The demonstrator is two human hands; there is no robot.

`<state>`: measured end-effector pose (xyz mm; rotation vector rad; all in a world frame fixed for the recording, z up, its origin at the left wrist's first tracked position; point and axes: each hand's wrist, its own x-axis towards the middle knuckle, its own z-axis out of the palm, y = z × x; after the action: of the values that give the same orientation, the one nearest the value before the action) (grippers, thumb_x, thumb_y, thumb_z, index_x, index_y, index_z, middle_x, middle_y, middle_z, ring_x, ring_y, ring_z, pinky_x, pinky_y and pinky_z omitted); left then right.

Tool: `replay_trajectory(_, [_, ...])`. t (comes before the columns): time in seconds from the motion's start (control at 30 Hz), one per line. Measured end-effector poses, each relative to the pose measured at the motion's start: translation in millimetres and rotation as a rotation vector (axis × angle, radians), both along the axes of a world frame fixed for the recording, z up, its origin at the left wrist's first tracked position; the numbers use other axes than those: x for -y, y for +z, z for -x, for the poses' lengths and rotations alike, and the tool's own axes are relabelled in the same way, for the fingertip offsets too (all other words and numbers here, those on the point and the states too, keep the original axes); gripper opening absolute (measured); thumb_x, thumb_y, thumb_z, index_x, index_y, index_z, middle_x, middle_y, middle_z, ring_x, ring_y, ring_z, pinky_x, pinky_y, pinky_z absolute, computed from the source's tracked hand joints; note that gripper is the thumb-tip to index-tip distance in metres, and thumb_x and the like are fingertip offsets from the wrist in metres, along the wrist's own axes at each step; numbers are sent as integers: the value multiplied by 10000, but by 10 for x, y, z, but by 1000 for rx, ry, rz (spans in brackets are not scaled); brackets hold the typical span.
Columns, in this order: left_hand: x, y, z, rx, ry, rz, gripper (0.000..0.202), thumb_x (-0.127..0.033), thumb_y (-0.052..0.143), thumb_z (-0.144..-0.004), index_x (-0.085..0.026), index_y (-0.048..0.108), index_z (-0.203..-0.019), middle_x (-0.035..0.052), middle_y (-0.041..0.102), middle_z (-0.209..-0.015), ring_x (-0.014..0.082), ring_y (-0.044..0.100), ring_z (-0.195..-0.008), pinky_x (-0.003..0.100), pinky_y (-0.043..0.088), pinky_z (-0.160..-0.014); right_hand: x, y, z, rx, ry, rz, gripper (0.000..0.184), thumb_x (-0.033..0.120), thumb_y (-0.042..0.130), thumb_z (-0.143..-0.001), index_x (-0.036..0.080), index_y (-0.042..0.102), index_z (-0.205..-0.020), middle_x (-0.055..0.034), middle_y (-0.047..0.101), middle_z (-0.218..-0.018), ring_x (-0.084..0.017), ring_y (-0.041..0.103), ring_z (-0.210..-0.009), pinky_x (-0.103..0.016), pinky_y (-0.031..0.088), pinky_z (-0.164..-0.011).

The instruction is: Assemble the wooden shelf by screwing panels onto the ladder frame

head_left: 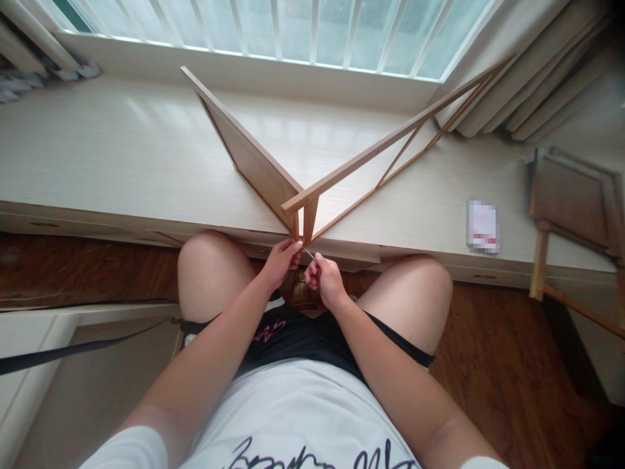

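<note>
A wooden frame (390, 146) and a wooden panel (249, 153) stand on edge on the pale ledge, meeting in a V at its front edge. My left hand (284, 262) is closed in a pinch at the low corner where they meet, and its fingertips touch the wood. What else lies between those fingers is hidden. Just to the right, my right hand (326, 279) is closed around a thin metal rod (308, 253) that looks like a hex key. The rod's far tip points at the same corner, beside my left fingertips.
The pale ledge (122, 150) runs below a barred window (293, 32). A blurred-out white and pink item (483, 226) lies on it to the right. Another brown wooden piece of furniture (569, 202) stands at far right. Curtains (532, 78) hang at both sides, and drawers line the ledge's front.
</note>
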<state>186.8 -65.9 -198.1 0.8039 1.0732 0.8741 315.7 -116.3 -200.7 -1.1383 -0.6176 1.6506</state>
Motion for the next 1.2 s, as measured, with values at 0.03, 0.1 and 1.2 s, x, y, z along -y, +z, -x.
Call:
replay_trajectory(0.03, [1,-1,0,0,1,-1,318,-440,649,-760,-162,499,-725,-31,481,-612,63,445,-517,173,346,-462,0,0,1,-7,2,3,421,478,462,-865,192,416,-560,-10,531,-438,-78,338,-334,-200,219,-337])
replay_trajectory(0.1, [2,-5,1,-1,2,-2,318,-443,650,-759,-163,503,-729,-32,484,-611,63,447,-518,174,346,-464,-1,-4,-1,-42,13,13,410,464,464,-866,193,418,-562,-11,531,-433,-81,338,-331,-202,220,-339])
replay_trajectory(1.2, [0,2,-3,9,9,13,306,-436,660,-746,-164,521,-730,-34,494,-601,60,443,-507,175,342,-464,18,74,5,-87,21,22,398,509,511,-855,201,388,-634,29,494,-500,-67,304,-379,-185,217,-356])
